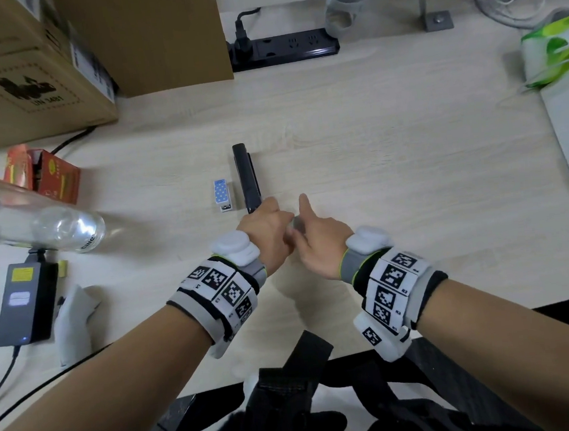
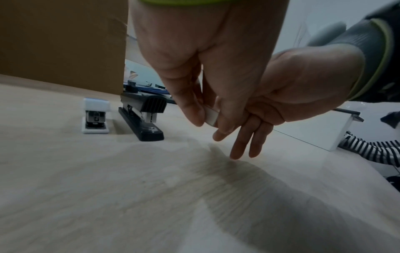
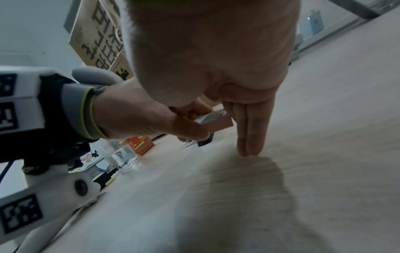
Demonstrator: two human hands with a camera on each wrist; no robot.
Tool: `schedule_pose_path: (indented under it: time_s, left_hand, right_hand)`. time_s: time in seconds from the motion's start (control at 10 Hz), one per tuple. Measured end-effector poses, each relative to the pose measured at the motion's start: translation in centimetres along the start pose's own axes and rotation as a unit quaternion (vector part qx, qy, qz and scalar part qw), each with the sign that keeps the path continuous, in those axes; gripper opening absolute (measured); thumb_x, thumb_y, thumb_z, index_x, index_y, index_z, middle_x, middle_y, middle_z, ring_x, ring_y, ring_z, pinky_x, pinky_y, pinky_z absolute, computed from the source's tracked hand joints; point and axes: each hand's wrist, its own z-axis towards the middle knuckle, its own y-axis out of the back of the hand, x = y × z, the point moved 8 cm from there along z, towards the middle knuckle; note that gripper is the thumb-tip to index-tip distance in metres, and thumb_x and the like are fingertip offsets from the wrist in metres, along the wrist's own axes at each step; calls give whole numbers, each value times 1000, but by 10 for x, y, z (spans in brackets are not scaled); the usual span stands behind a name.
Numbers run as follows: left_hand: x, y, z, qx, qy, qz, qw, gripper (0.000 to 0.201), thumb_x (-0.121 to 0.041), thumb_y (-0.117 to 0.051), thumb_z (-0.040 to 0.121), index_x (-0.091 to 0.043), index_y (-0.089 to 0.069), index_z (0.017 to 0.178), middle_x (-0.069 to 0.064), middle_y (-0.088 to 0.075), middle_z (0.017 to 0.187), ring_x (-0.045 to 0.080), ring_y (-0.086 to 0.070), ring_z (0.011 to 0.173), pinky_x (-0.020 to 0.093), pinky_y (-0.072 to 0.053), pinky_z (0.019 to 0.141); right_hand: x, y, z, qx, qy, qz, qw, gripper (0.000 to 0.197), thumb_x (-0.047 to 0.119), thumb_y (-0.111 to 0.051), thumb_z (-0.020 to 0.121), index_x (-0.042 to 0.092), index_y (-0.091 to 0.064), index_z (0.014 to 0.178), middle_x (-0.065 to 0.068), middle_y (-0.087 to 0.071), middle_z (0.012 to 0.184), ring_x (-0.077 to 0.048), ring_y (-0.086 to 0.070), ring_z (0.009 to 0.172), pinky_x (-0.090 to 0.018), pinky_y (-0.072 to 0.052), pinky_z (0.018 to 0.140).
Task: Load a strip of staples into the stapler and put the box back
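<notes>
Head view: black stapler [image 1: 247, 177] flat on desk [image 1: 391, 157], both hands meeting at its near end
Left hand [image 1: 265, 227]: pinching staple box [image 2: 211, 116], just right of stapler
Right hand [image 1: 316, 243]: fingers straight, against box

soft, even overhead light is filling the head view, keeping the pale tabletop [image 1: 390, 144] bright; only faint shadows are falling beneath the left hand [image 1: 267, 229] and right hand [image 1: 318, 243]. a glass bottle [image 1: 67, 227] is catching white glare, and a green packet [image 1: 557, 50] at the right edge is smearing. straight lines are bowing toward the borders. both wrist views are looking dim and grey, the near tabletop is blurring, and the hands are casting broad dark shadows across it.
</notes>
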Motion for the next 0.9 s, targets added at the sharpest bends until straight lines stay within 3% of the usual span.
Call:
schedule_pose_path:
  time_s: [0.1,0.2,0.3,0.4,0.5,0.6,0.7,0.9]
  left_hand:
    - [9,1,0,-2,-5,-10,1000,21,-17,-63,76,-13,-64,97,7,-52,95,29,-55,76,30,-37,62]
    - [19,4,-3,-19,-14,-35,999,27,-18,-66,76,-14,-65,103,9,-55,96,29,-57,77,34,-44,64]
    - [18,3,-3,-25,-39,-50,998,28,-14,-65,77,-16,-65,104,7,-57,95,28,-58,77,33,-44,64]
    - [14,2,-2,-26,-41,-73,996,27,-14,-66,77,-18,-64,104,4,-57,95,25,-58,79,31,-43,66]
    - [19,4,-4,-26,-24,-92,995,36,-22,-67,80,-21,-58,115,2,-56,110,24,-60,84,36,-49,75]
    - [27,2,-8,-4,-30,-44,999,43,-31,-61,84,-23,-50,125,1,-53,119,24,-57,98,33,-46,79]
    - [36,-4,-12,35,-19,22,999,40,-36,-55,88,-21,-51,125,3,-52,124,26,-51,108,34,-42,86]
    - [53,-16,-23,56,-24,86,994,41,-38,-57,86,-19,-52,122,4,-50,121,27,-44,109,38,-44,88]
  right_hand:
    - [-6,-2,2,8,10,-14,1000,71,41,-39,95,14,1,147,-7,-66,97,-32,-61,84,-37,-46,67]
    - [-15,-1,4,0,31,-36,999,76,40,-53,88,22,-9,146,-6,-63,114,-31,-61,96,-36,-49,75]
    - [-18,-4,10,0,52,-62,997,63,40,-59,84,26,-30,138,-7,-56,119,-30,-58,101,-40,-50,81]
    - [-18,1,19,-20,60,-70,996,34,28,-56,85,23,-50,118,-6,-55,105,-31,-59,88,-40,-50,72]
    - [-24,11,25,-51,49,-67,995,28,32,-58,84,23,-56,110,-5,-52,103,-29,-58,82,-38,-51,69]
    - [-34,27,35,-102,27,-61,993,34,42,-59,83,18,-59,107,-7,-49,105,-28,-55,79,-33,-48,69]
    - [-42,35,47,-107,-7,-78,991,38,43,-58,85,14,-57,109,-10,-47,110,-31,-56,83,-33,-47,73]
    - [-48,35,53,-101,-31,-71,992,48,43,-58,85,20,-47,125,-5,-46,124,-26,-54,103,-34,-47,82]
